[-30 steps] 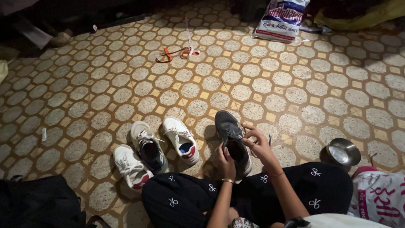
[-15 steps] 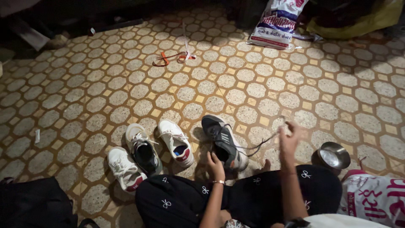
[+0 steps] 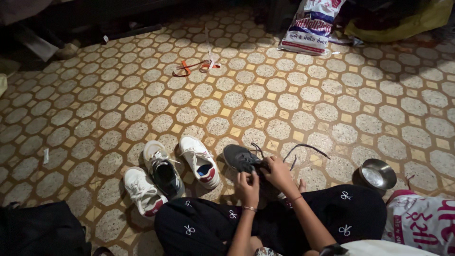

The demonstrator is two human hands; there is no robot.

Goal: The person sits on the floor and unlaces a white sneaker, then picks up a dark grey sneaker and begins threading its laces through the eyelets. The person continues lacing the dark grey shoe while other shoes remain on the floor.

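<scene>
While both hands work over the grey sneaker [image 3: 241, 159], a small steel bowl [image 3: 377, 173] sits on the floor to the right, round and shiny, and its inside looks bare except for a pale glint. Beyond it at the far edge a white printed sack [image 3: 310, 24] lies slumped, its top closed over whatever is inside. A second printed bag [image 3: 422, 223] of white woven stuff presses against the person's right knee, contents hidden.

The grey sneaker lies on the tiles just in front of the crossed legs, toe pointing left, its upper a dull knit. Its dark lace [image 3: 303, 150] runs loose from the eyelets and loops out over the floor to the right. The left hand [image 3: 247, 185] is curled at the shoe's opening, fingers bent onto its collar. The right hand [image 3: 276, 171] is closed down on the tongue and lacing area, fingers pinched together; exactly what they pinch I cannot tell.

Left of this shoe stand three more: a white sneaker [image 3: 201, 161] with a red heel patch, a white sneaker with dark lining [image 3: 163, 168], and a white one [image 3: 141, 191] nearest the knee. The floor [image 3: 332, 109] is speckled octagonal tile with yellow squares between. An orange strap [image 3: 192, 67] lies curled farther out.
</scene>
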